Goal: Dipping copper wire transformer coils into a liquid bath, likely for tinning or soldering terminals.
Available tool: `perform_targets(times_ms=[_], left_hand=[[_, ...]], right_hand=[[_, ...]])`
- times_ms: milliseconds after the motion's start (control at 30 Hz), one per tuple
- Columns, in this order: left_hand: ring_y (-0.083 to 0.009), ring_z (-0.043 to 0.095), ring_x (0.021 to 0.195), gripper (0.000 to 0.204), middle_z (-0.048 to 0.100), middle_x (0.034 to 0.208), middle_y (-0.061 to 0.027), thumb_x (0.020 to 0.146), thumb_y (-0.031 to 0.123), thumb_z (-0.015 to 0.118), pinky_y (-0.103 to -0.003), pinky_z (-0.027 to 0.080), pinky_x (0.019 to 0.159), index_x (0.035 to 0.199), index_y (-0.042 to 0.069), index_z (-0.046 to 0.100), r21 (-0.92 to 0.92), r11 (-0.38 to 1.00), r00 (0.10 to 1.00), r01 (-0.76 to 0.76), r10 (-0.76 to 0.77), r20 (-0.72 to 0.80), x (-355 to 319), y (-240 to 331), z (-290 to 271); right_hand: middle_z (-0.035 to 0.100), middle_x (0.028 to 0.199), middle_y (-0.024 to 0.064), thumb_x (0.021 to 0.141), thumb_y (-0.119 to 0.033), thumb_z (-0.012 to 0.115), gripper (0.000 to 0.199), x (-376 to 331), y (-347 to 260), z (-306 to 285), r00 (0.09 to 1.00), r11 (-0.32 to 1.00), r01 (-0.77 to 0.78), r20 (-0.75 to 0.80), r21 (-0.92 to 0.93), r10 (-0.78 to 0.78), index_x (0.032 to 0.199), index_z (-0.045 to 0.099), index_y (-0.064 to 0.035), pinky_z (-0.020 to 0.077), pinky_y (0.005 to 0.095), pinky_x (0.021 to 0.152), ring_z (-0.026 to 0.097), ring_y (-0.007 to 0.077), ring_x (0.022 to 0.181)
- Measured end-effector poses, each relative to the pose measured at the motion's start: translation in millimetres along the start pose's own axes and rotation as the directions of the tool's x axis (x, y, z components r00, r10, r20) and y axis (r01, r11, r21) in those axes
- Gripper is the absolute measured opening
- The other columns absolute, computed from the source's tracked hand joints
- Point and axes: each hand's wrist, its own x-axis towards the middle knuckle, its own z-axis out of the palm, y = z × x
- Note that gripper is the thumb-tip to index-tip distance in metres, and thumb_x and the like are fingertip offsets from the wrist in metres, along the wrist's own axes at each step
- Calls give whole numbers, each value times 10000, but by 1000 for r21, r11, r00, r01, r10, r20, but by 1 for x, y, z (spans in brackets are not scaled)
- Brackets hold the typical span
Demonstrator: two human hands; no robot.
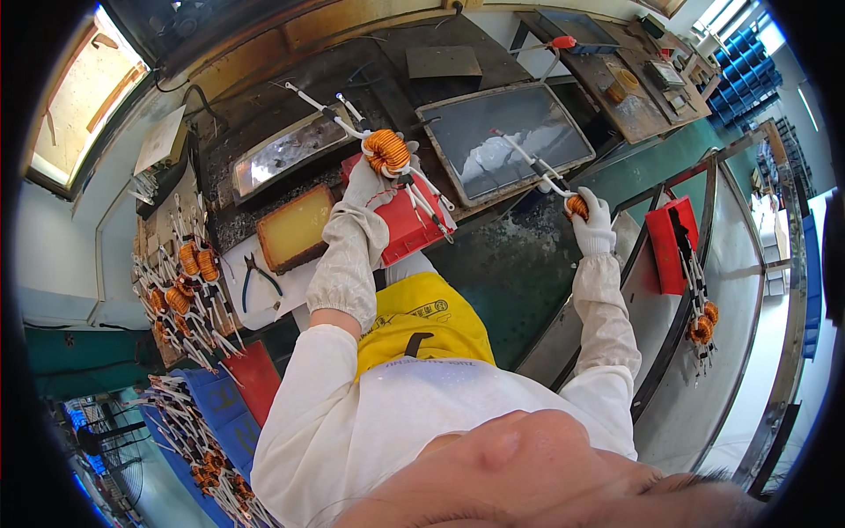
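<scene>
My gloved left hand (368, 187) is closed around a toroidal coil (387, 151) wound with orange copper wire. White-sleeved leads stick out of that coil, some toward the far left and others hanging down on the right over a red bin (407, 231). Farther right, my gloved right hand (596, 227) grips a second toroidal coil (576, 207), partly covered by the fingers. Its white leads (532, 163) reach up and left over the near right part of a grey-surfaced rectangular tray (475, 119). Whether the lead tips touch that surface, I cannot tell.
Left of my hands are a shiny metal-filled trough (286, 158), a yellow block in a brown tray (297, 227) and pliers (260, 282). Piled coils (180, 295) lie at far left, above a blue crate (216, 400) of more. At right, another red bin (671, 246) stands by a metal-framed cart.
</scene>
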Motion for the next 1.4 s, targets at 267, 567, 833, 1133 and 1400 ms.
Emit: perform_targets(times_ms=[267,567,833,1133,1400], left_hand=[[-388,673,1035,530,623,1268,-245,1094,420,234,-470,592,909,1345,35,498,-36,999,996,29,-26,81,-1,3,-6],[-369,654,1079,515,620,1266,-240,1095,411,242,-468,570,950,1327,37,508,36,999,998,35,-37,51,5,-1,0],[-332,603,1178,482,531,1398,-237,1070,331,375,-430,536,987,1434,21,437,100,993,996,-57,49,78,12,5,-38],[-335,633,1164,462,556,1383,-225,1071,346,389,-361,641,810,1403,40,488,74,995,975,66,-80,206,22,8,-30],[-347,627,1175,468,518,1427,-225,1074,319,372,-382,627,883,1443,40,438,85,993,972,77,-94,217,18,10,-23]], right_hand=[[602,1183,101,807,-107,705,569,13,-42,-3,980,962,11,195,-272,43,1326,573,-298,532,452,886,613,335,1079],[597,1188,82,814,-129,705,571,13,-39,-13,969,922,41,240,-386,58,1329,565,-334,537,452,883,613,322,1093],[600,1167,112,818,-133,666,544,-56,-13,-100,988,950,-99,84,-296,129,1331,563,-282,527,459,877,617,359,1066],[642,1190,147,750,-88,791,596,-194,72,-248,889,689,-457,-308,-563,338,1305,590,-169,498,431,953,613,353,1121],[635,1221,129,790,-154,791,463,-290,172,-287,540,286,-818,-496,-498,680,1223,627,-168,468,393,1010,580,318,1190]])
